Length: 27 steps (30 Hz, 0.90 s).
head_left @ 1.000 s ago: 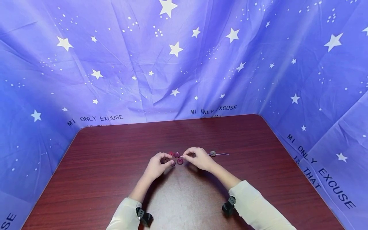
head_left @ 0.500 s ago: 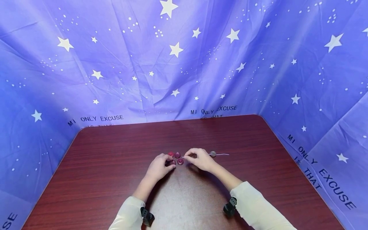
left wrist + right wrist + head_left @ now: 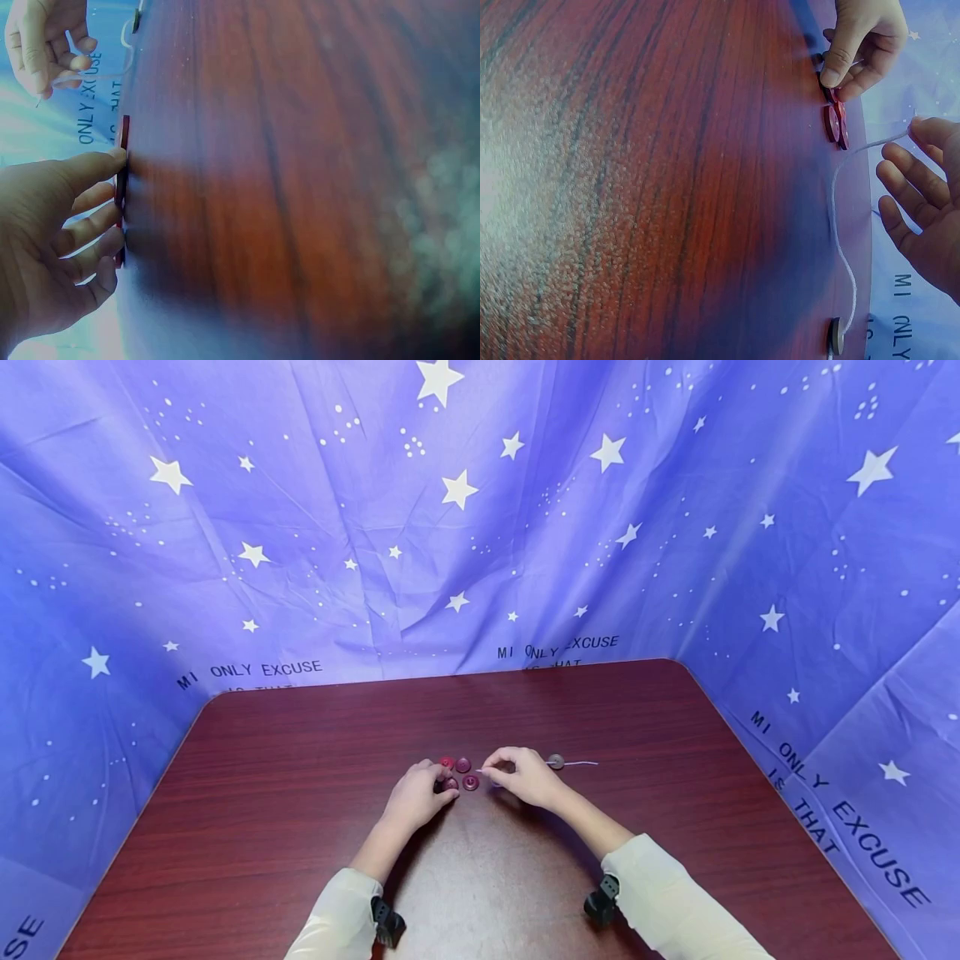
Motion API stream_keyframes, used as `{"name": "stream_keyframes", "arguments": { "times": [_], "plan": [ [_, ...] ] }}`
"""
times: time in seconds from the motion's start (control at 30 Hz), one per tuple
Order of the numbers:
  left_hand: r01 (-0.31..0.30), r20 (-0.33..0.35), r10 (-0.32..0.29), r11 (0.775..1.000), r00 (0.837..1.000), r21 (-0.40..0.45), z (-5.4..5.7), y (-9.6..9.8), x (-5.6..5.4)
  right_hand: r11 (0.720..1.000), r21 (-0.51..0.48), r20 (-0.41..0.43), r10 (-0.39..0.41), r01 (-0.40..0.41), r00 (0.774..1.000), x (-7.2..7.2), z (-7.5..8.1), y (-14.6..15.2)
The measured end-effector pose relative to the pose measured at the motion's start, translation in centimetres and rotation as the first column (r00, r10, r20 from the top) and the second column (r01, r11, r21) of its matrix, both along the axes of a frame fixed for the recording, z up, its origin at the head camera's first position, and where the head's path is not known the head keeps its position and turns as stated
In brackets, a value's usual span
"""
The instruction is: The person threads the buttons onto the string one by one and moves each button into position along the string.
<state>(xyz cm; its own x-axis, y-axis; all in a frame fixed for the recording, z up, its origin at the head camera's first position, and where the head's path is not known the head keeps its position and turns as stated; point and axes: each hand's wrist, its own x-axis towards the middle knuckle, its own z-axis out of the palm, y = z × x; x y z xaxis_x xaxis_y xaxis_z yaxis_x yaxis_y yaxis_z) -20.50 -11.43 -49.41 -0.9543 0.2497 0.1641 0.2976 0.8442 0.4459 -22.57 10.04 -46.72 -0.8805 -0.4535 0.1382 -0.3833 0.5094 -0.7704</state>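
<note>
Your left hand (image 3: 412, 795) is low over the table (image 3: 285, 802), palm down, wrist angled in from your left. Its thumb and fingers are bent round the near-left button (image 3: 452, 784), a small gap between the tips, thumb at the near edge; you cannot tell how firm that hold is. Just beside it lie the red button (image 3: 447, 762), by your fingers, the far-right button (image 3: 463, 765) and the near-right button (image 3: 470, 783).

Your right hand (image 3: 521, 775) faces it across this cluster, its thumb and index finger closed in a pinch on the cord (image 3: 583, 763), the other fingers loosely bent.

From the head, your right hand covers most of the cord; only its pinched end and the stretch by the gray button (image 3: 556, 762) show, that button lying beyond the hand, well apart from the cluster. The right wrist view gives the whole run: the cord rises from the table to your fingertips, and a short tip pokes past them. It also meets the gray button's face, though whether it passes through a hole is unclear. The left wrist view sees the cluster edge-on, with your left fingertips at its rims.
</note>
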Motion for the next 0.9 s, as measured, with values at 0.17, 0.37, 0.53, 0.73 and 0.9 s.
{"name": "stream_keyframes", "arguments": {
  "times": [0.17, 0.37, 0.53, 0.73, 0.9],
  "plan": [
    [-0.001, 0.014, 0.001, 1.000, 1.000, 0.011, 0.12, 0.02, -0.01, 1.000, -0.009, 0.004, 0.003, -0.003, 1.000, 0.02, 0.02, 0.01],
    [-0.003, 0.006, 0.003, 1.000, 1.000, -0.001, 0.08, -0.05, 0.00, 1.000, -0.005, 0.013, 0.002, -0.002, 1.000, 0.05, 0.00, -0.01],
    [-0.007, -0.008, 0.007, 1.000, 1.000, -0.020, 0.00, -0.26, 0.05, 1.000, -0.009, 0.006, 0.002, -0.002, 1.000, 0.01, 0.02, 0.03],
    [-0.022, -0.011, 0.022, 1.000, 1.000, -0.007, 0.50, -0.47, 0.14, 1.000, -0.009, -0.007, 0.009, -0.009, 1.000, -0.05, 0.07, 0.07],
    [-0.042, -0.024, 0.042, 0.999, 0.999, 0.005, 0.86, -0.79, 0.17, 1.000, -0.001, -0.015, 0.013, -0.013, 1.000, -0.11, 0.05, 0.02]
  ]
}}
